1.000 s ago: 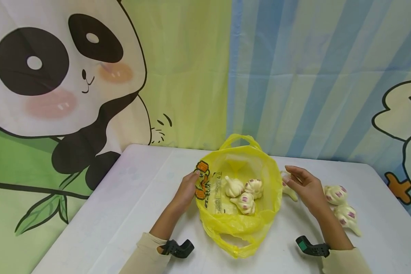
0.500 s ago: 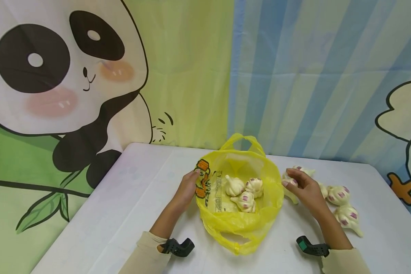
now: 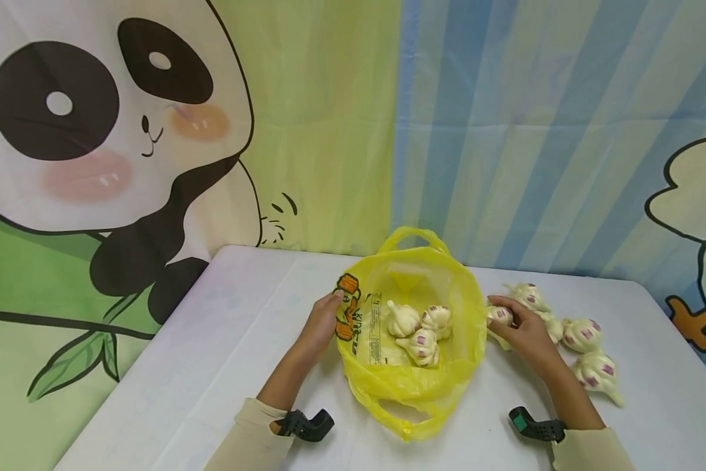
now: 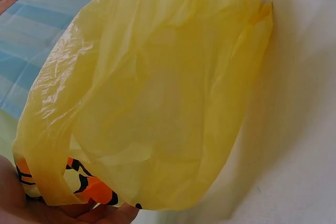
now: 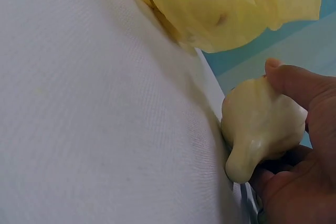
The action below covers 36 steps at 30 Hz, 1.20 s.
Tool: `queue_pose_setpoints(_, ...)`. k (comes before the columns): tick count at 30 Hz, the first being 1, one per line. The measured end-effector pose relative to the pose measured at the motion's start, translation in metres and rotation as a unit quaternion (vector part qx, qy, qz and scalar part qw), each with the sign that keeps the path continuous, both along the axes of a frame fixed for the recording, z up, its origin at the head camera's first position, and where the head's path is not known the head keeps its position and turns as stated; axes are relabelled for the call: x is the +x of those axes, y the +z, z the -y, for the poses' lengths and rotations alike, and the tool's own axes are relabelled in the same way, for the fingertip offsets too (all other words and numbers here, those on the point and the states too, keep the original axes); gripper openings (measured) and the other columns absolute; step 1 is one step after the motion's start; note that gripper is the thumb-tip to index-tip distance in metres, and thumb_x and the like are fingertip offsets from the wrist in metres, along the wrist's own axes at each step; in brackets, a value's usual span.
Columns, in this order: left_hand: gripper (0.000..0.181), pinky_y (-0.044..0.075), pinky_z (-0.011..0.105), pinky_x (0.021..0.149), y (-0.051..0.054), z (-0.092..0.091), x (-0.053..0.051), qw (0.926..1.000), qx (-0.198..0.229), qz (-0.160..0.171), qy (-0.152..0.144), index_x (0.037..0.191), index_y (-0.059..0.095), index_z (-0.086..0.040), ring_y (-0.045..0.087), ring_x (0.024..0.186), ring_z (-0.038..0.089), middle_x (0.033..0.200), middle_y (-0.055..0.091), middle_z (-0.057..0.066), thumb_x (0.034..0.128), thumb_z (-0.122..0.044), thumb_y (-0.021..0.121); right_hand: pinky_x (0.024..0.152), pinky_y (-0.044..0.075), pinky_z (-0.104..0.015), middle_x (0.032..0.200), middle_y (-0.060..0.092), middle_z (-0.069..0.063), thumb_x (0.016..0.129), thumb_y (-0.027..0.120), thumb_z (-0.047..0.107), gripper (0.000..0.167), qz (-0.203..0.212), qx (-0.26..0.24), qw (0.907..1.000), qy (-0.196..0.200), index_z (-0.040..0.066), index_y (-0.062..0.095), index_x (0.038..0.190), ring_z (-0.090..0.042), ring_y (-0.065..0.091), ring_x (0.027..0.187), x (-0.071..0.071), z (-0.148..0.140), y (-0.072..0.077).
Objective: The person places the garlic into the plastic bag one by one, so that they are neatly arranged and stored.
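A yellow plastic bag [image 3: 411, 376] stands on the table with its mouth open toward me. Inside it lie three garlic bulbs [image 3: 421, 348], cream with purple patches. My left hand [image 3: 318, 327] grips the bag's left rim, thumb over the printed side; in the left wrist view the yellow plastic [image 4: 152, 93] hides most of that hand's surroundings. Just right of the bag, my right hand [image 3: 532, 335] holds another garlic bulb [image 3: 500, 316]. The right wrist view has the thumb on one side of this bulb [image 5: 260, 121] and fingers beneath it, the bulb close to the tablecloth.
Several more garlic bulbs lie behind and right of my right hand, among them a rear bulb [image 3: 529, 296] and a near one [image 3: 597, 374]. White cloth covers the table [image 3: 223, 366]. A printed curtain [image 3: 323, 131] hangs behind its far edge.
My right hand has lowered slightly and brought its fingers around the garlic bulb beside the bag. More of the rear bulbs shows now. The left hand keeps its hold on the rim.
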State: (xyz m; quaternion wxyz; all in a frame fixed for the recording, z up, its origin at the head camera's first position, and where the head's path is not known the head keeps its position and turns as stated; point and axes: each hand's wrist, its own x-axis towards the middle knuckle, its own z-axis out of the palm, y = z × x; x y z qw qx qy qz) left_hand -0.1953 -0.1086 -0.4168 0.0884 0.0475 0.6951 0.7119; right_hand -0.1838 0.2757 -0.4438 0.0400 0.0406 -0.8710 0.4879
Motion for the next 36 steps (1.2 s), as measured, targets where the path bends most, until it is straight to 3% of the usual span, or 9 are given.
queue_pose_setpoints(9,0.05,0.043,0.035,0.091,-0.002,0.0,-0.002,0.9999,-0.005,-0.004,-0.008,0.135,0.052,-0.003,0.053,0.109,0.036,0.113,0.057,0.024,0.1067,-0.039,0.031,0.067,0.043,-0.018,0.136,0.049,-0.016,0.096,0.064,0.031,0.044,-0.021,0.024,0.9993,-0.018,0.006,0.057,0.132,-0.02,0.043,0.1,0.0,-0.002,-0.005)
queue_pose_setpoints(15,0.05,0.042,0.037,0.092,0.002,0.0,0.0,1.0,-0.001,0.003,-0.007,0.138,0.049,0.0,0.053,0.11,0.037,0.114,0.058,0.023,0.1078,-0.035,0.029,0.072,0.043,-0.013,0.138,0.049,-0.014,0.096,0.062,0.036,0.047,-0.031,0.019,0.999,-0.024,0.008,0.057,0.134,-0.011,0.044,0.104,0.0,-0.002,0.0)
queue_pose_setpoints(20,0.05,0.043,0.034,0.091,-0.002,0.0,-0.001,1.0,-0.003,0.005,-0.004,0.137,0.051,-0.003,0.053,0.11,0.036,0.114,0.058,0.023,0.1068,-0.038,0.032,0.077,0.042,-0.01,0.139,0.049,-0.014,0.096,0.062,0.036,0.047,-0.034,0.011,0.9991,-0.022,0.008,0.057,0.133,-0.003,0.043,0.112,0.002,-0.001,0.003)
queue_pose_setpoints(24,0.051,0.043,0.036,0.092,-0.001,-0.001,0.0,1.0,-0.007,-0.001,-0.004,0.137,0.05,-0.003,0.053,0.11,0.035,0.116,0.058,0.024,0.1065,-0.04,0.031,0.076,0.043,-0.011,0.135,0.051,-0.013,0.096,0.062,0.039,0.047,-0.038,0.015,0.9988,-0.026,0.009,0.058,0.132,-0.002,0.046,0.107,0.002,0.0,0.006)
queue_pose_setpoints(28,0.051,0.041,0.038,0.094,-0.001,-0.001,0.0,1.0,-0.006,0.0,-0.006,0.137,0.051,-0.004,0.053,0.11,0.034,0.117,0.057,0.025,0.1067,-0.039,0.031,0.069,0.046,-0.016,0.129,0.054,-0.004,0.096,0.062,0.037,0.045,-0.05,-0.013,0.9983,-0.026,0.01,0.058,0.131,-0.008,0.049,0.095,0.003,0.001,0.012)
queue_pose_setpoints(32,0.049,0.04,0.039,0.096,0.0,-0.001,0.0,1.0,-0.001,0.004,-0.008,0.137,0.051,-0.006,0.053,0.111,0.033,0.119,0.056,0.026,0.1067,-0.038,0.031,0.071,0.047,-0.015,0.127,0.054,0.007,0.096,0.063,0.032,0.043,-0.064,-0.058,0.9959,-0.024,0.008,0.059,0.131,-0.009,0.049,0.099,0.002,0.002,0.022)
queue_pose_setpoints(36,0.049,0.04,0.04,0.096,-0.001,0.0,0.0,1.0,-0.003,0.002,-0.004,0.138,0.05,-0.006,0.053,0.111,0.031,0.117,0.057,0.024,0.1066,-0.038,0.031,0.073,0.048,-0.014,0.122,0.057,0.008,0.095,0.064,0.032,0.043,-0.068,-0.072,0.9947,-0.026,0.008,0.059,0.131,-0.007,0.053,0.096,-0.001,0.004,0.033)
